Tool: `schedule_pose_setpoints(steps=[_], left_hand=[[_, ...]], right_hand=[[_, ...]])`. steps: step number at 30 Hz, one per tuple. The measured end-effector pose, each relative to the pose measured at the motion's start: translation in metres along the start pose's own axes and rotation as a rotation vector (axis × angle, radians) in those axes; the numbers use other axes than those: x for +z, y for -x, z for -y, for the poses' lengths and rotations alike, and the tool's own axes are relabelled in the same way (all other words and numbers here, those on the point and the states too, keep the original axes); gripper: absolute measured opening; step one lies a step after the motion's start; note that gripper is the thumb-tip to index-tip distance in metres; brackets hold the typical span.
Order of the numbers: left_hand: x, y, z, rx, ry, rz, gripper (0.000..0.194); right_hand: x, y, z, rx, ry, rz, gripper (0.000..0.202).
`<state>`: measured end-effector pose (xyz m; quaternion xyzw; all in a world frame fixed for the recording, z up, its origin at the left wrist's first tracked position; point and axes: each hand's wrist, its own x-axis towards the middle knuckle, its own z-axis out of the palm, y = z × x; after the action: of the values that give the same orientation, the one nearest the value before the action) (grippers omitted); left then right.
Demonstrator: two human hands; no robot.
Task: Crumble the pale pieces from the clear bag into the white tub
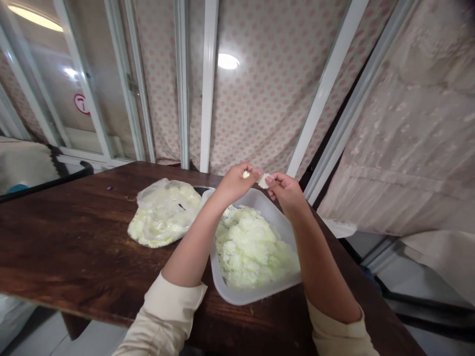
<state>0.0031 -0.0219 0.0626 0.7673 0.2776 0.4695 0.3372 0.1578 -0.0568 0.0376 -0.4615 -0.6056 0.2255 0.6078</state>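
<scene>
Above the far rim of a white plastic tub (218,279), my two hands are close together. My right hand (287,193) pinches a small white petal-like piece with a scalloped edge (263,181) between thumb and fingers. Just left of it is my left hand (239,182), its fingers curled in, with a small pale yellow bit (245,174) showing among them. Its thumb tip reaches to the edge of the white piece; whether it grips that piece too, I cannot tell. A heap of thin, ruffled, white-green pieces (248,242) fills much of the tub.
Left of the tub, a clear plastic bag (163,212) of similar pale pieces lies on the dark wooden table (92,237). Part of a dark round rim (203,189) shows behind the tub. Framed glass panels with a dotted curtain (256,99) stand beyond the table.
</scene>
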Motion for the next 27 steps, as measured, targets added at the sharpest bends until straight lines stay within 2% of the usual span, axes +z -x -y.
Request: schedule_pose_setpoints(steps=[3, 7, 11, 16, 23, 27], left_hand=[[0.002, -0.001, 0.004, -0.040, 0.033, -0.051, 0.029], [0.003, -0.002, 0.010, -0.116, 0.127, 0.050, 0.015], [0.003, -0.001, 0.010, -0.115, 0.197, 0.121, 0.017], [0.005, -0.001, 0.009, -0.074, 0.262, 0.169, 0.014], [0.009, 0.000, 0.007, 0.000, 0.303, 0.186, 0.011], [0.008, 0.002, 0.006, 0.022, 0.340, 0.232, 0.019]], right_hand=[[0.000, -0.001, -0.002, -0.082, 0.097, -0.047, 0.040], [-0.001, 0.002, 0.001, -0.196, 0.290, -0.116, 0.045], [-0.001, 0.004, 0.005, -0.231, 0.403, -0.137, 0.047], [0.001, 0.003, 0.003, -0.205, 0.330, -0.133, 0.043], [0.010, 0.005, 0.006, -0.218, 0.206, 0.054, 0.034], [0.008, 0.004, 0.007, -0.235, 0.199, 0.003, 0.034]])
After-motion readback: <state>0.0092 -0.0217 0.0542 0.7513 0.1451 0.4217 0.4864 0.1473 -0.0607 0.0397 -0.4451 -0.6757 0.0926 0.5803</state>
